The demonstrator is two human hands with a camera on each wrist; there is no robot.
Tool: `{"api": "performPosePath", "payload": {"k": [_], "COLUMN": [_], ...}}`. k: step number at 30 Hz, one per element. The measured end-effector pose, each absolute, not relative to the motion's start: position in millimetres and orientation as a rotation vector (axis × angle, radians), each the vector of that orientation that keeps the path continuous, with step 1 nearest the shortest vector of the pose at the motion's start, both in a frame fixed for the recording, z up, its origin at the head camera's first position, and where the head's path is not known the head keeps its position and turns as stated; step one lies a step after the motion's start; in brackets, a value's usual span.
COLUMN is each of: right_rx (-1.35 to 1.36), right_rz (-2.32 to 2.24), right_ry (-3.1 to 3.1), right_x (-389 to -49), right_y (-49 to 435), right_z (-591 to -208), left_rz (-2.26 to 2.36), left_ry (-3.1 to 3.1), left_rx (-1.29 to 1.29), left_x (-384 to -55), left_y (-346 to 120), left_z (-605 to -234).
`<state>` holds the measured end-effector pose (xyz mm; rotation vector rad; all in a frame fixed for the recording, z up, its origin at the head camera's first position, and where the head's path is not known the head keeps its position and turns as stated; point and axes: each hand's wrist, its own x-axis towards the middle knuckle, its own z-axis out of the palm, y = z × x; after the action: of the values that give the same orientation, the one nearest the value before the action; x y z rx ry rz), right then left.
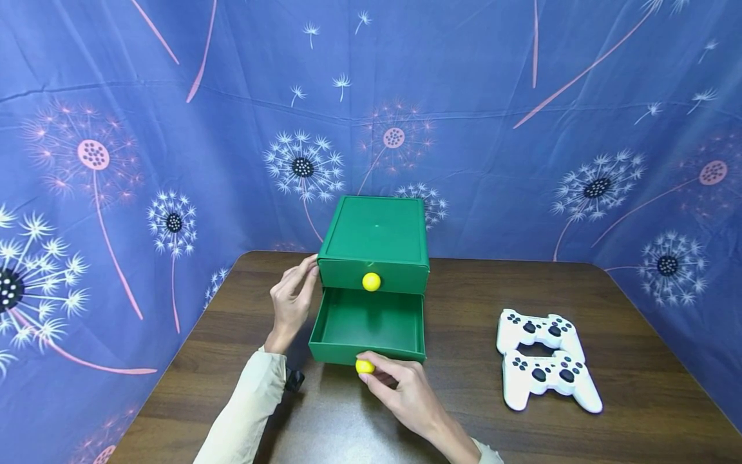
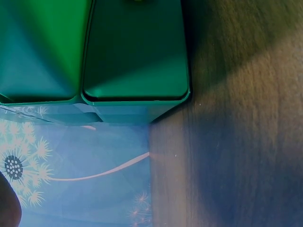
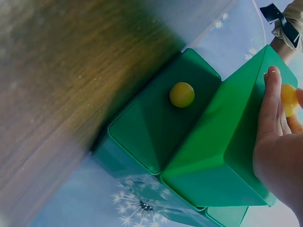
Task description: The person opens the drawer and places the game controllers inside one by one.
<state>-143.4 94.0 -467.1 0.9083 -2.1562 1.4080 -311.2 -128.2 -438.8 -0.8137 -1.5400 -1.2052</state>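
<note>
A green two-drawer box (image 1: 377, 225) stands on the table. Its upper drawer (image 1: 344, 274) is closed and has a yellow knob (image 1: 371, 281). Pulled well out below it, the lower drawer (image 1: 371, 319) shows a bare inside. My right hand (image 1: 408, 393) pinches the lower drawer's yellow knob (image 1: 364, 366) between thumb and fingers; the right wrist view shows this knob (image 3: 288, 100) too. Fingertips of my left hand (image 1: 292, 299) touch the box's left front corner, beside the upper drawer. In the left wrist view, only a dark bit of hand shows at the lower left edge.
Two white game controllers (image 1: 545, 361) lie one before the other to the right on the brown wooden table (image 1: 464, 303). Behind the table hangs a blue cloth (image 1: 464, 148) with a dandelion print. A black strap piece (image 1: 294, 380) sits at my left wrist.
</note>
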Motion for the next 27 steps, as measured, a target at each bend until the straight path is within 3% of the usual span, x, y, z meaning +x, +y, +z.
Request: {"api": "performPosePath", "payload": {"k": [27], "right_rx": [0.925], "right_rz": [1.413], "right_ry": [-2.152], "right_x": [-137.2], "right_y": [95.5], "right_z": [-469.0], "left_rz": [-1.208], "left_ry": [-1.532], "left_rx": [-0.803], "left_x": [-312.5], "left_y": [-127.7], "left_z": [-439.3]}}
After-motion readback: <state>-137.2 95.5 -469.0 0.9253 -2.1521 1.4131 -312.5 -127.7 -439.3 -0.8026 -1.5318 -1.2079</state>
